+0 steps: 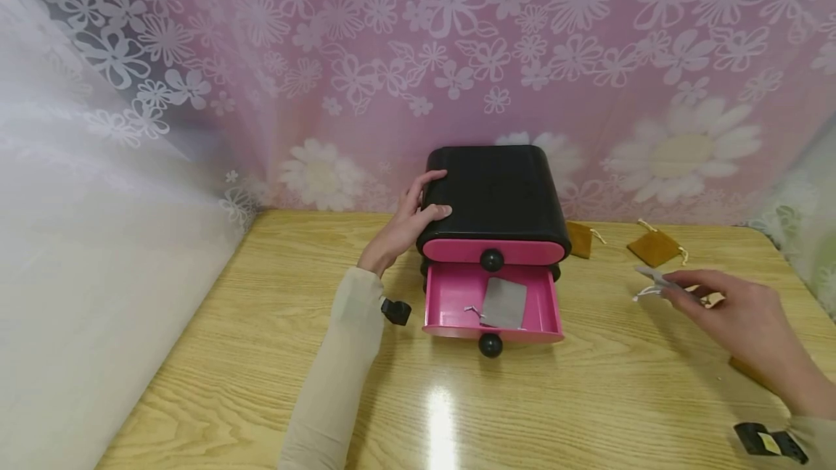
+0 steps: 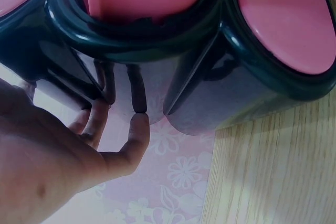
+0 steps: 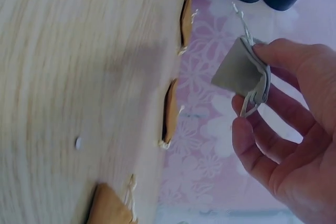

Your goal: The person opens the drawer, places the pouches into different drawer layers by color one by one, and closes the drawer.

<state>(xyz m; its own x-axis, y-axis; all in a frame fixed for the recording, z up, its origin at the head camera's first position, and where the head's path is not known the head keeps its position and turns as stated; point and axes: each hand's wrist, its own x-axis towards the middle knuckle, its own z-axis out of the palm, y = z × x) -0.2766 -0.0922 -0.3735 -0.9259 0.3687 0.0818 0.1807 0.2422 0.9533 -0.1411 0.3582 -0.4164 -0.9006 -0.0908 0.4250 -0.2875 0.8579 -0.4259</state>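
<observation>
My left hand (image 1: pixel 405 227) rests on the upper left side of a black drawer unit (image 1: pixel 493 191) with pink drawer fronts. In the left wrist view, the fingertips (image 2: pixel 139 121) touch its glossy casing. Below the shut top drawer, a pink drawer (image 1: pixel 451 289) stands pulled out. Inside it lies a grey drawstring pouch (image 1: pixel 504 302). Off to the right, above the table, my right hand (image 1: pixel 744 307) pinches a second grey drawstring pouch (image 3: pixel 240 69) between thumb and fingers; its pale cords dangle.
Brown drawstring pouches lie right of the unit: one beside it (image 1: pixel 579 239), another brown pouch (image 1: pixel 655 246) farther right, and a third brown pouch (image 3: pixel 111 205) nearer the right forearm. A small white bit (image 3: pixel 78 143) is on the wooden table (image 1: pixel 261 354). A floral curtain (image 1: pixel 366 78) hangs behind.
</observation>
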